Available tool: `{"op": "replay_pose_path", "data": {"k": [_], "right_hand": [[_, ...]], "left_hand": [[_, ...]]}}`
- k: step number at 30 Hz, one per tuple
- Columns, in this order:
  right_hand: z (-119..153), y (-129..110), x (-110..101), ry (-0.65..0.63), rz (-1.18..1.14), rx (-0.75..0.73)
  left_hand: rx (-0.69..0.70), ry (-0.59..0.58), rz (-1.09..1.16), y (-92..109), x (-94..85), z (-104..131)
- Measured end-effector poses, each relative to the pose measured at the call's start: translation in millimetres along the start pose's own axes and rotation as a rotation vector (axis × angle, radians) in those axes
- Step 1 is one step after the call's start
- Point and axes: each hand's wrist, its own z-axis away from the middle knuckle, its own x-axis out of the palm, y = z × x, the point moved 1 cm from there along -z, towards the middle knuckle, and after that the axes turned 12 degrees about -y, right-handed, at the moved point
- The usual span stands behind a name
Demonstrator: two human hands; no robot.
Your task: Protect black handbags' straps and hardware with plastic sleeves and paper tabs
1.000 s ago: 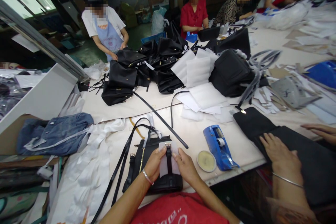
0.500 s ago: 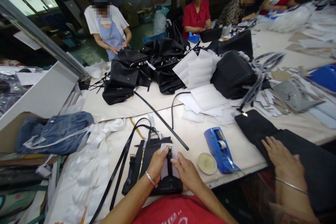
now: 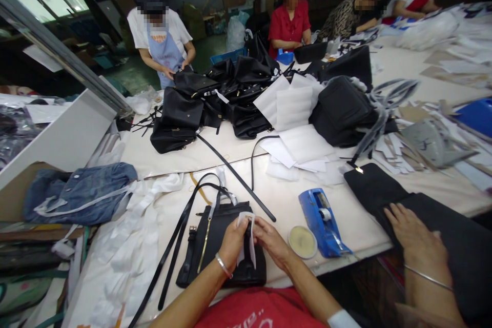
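Observation:
A black handbag [image 3: 215,236] with a gold zip and long straps lies on the table in front of me. Over its right side is a white foam sheet [image 3: 251,246], tucked about the bag's buckled strap [image 3: 248,259]. My left hand [image 3: 233,241] pinches the sheet and strap near the buckle. Against the sheet's right edge, my right hand [image 3: 271,238] closes its fingers near the top. The buckle is mostly hidden by my fingers.
Right of the bag are a round tin [image 3: 303,242] and a blue tape dispenser [image 3: 325,223]. A co-worker's hand [image 3: 417,230] rests on a black piece [image 3: 442,246]. Black bags [image 3: 180,113] and white foam sheets [image 3: 294,107] lie ahead; denim [image 3: 82,192] lies left.
The foam sheet has gone from lying flat to folded around the strap. My right hand has moved up and in toward the buckle, close to my left.

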Motion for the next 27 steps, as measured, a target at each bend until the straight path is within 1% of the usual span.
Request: {"op": "replay_pose_path", "data": {"k": [4, 6, 8, 12, 14, 16, 19, 22, 24, 25, 27], "right_hand": [[-2.3, 0.6, 0.6, 0.045, 0.01, -0.036], [-2.3, -0.2, -2.3, 0.075, 0.054, -0.052], [-1.5, -1.3, -5.2, 0.114, 0.105, -0.076], [-0.1, -3.2, -9.2, 0.197, 0.154, -0.093], [-0.7, -3.1, -10.7, 0.226, 0.155, -0.078], [-1.6, -1.9, -12.1, 0.254, 0.177, -0.06], [-2.4, 1.2, -14.7, 0.309, 0.254, -0.036], [-1.4, 0.8, -20.3, 0.344, 0.374, -0.029], [0.4, -4.4, -26.2, 0.33, 0.488, -0.019], [1.6, -8.2, -29.4, 0.318, 0.546, -0.013], [4.1, -16.2, -34.7, 0.282, 0.625, -0.008]], "left_hand": [[0.025, 0.037, -0.12, 1.5, 6.7, -3.6], [0.027, 0.021, -0.153, 1.9, 9.9, -5.9], [-0.007, -0.009, -0.15, 0.5, 11.4, -7.7], [-0.088, -0.091, 0.022, -1.8, 11.0, -6.4], [-0.094, -0.156, 0.114, 0.4, 11.2, -2.7], [-0.081, -0.213, 0.15, 3.4, 12.0, 2.0], [-0.041, -0.266, 0.066, 2.7, 13.9, 6.9], [-0.019, -0.264, -0.088, -7.3, 14.7, 6.3], [-0.041, -0.251, -0.132, -14.6, 13.9, 3.5], [-0.05, -0.262, -0.135, -16.7, 13.1, 1.8], [-0.043, -0.326, -0.143, -16.5, 10.7, -1.3]]}}
